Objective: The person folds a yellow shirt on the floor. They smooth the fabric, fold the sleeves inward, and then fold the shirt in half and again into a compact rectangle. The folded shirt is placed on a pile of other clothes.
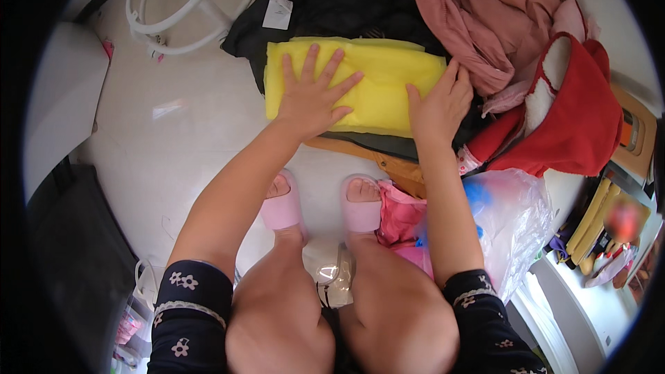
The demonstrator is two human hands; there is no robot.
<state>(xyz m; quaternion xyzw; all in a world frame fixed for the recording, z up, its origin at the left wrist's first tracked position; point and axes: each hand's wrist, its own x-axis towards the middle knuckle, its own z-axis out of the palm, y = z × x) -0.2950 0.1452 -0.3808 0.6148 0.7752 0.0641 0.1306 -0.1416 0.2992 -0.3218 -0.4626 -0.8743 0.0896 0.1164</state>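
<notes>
A folded yellow fabric bundle [387,80] lies on top of darker garments on the floor in front of me. My left hand [311,96] rests flat on its left part, fingers spread. At its right end is my right hand [444,98], thumb on the yellow fabric and fingers over the far right edge; whether it grips the fabric cannot be told. Beneath and beyond it spreads a black garment [332,0] with a white tag [277,13]. A grey layer and a mustard-brown garment [400,169] show under the near edge.
A pink padded jacket [488,5] and a red fleece-lined garment [576,124] lie at the right. Nearer are a clear plastic bag [514,223] and pink fabric [400,213] beside my right slipper [361,213]. A white tubular frame [208,5] stands at the upper left.
</notes>
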